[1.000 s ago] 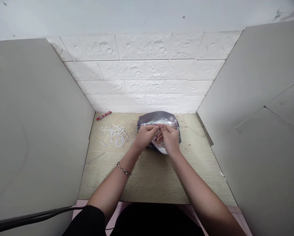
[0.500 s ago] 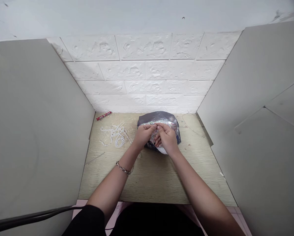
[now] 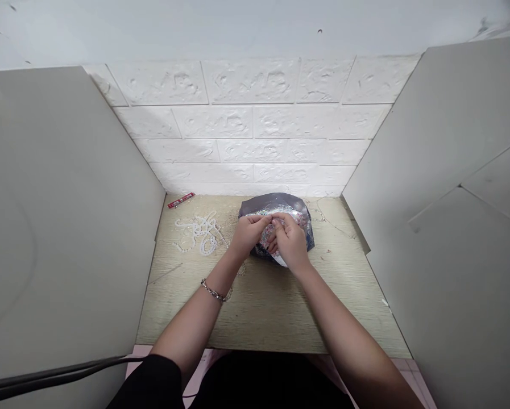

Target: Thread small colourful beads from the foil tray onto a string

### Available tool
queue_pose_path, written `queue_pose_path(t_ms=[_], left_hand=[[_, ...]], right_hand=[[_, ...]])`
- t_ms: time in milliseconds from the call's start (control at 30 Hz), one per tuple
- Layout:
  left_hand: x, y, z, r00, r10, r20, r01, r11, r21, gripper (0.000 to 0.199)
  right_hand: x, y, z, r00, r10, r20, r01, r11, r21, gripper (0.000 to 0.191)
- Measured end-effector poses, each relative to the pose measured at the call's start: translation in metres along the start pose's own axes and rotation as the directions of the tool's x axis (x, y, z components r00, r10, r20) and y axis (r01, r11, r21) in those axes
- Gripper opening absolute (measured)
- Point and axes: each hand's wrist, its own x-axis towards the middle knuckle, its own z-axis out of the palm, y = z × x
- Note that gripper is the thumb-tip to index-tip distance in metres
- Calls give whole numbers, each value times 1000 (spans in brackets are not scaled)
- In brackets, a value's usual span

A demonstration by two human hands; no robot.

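Observation:
My left hand (image 3: 250, 234) and my right hand (image 3: 287, 237) meet fingertip to fingertip above a shiny silver bag (image 3: 276, 202). Both are closed in a pinch, thumbs against forefingers. Whatever sits between the fingertips is too small to make out. Small pinkish and pale pieces, seemingly beads, show inside the open bag beneath my hands. To the left of it lies a tangle of white beaded strands (image 3: 206, 232), and a thin beaded strand runs under my left wrist. A chain bracelet (image 3: 214, 291) is around my left wrist.
A small red packet (image 3: 181, 200) lies at the table's back left corner. Fine thread or wire (image 3: 335, 220) trails right of the bag. A thin needle-like piece (image 3: 165, 274) rests near the left edge. Grey panels stand on both sides, with a white brick-patterned wall behind.
My right hand's fingers have shifted slightly at the pinch. My left hand, the bag and the strands stay practically where they were.

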Motion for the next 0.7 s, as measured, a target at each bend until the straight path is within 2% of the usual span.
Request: queue_pose_path(t_ms=[367,567,700], left_hand=[[0,-1,1,1000,25,3,-25,1000,-15,37],[0,1,3,998,-54,25,57,985,-161,44],[0,1,4,993,-103,54,112,974,-196,42]], right_hand=[[3,0,-1,998,56,-14,-54,996,74,26],[3,-5,-3,994,97,-48,-90,986,144,28],[2,-5,-4,992,90,-91,-72,981,181,32]])
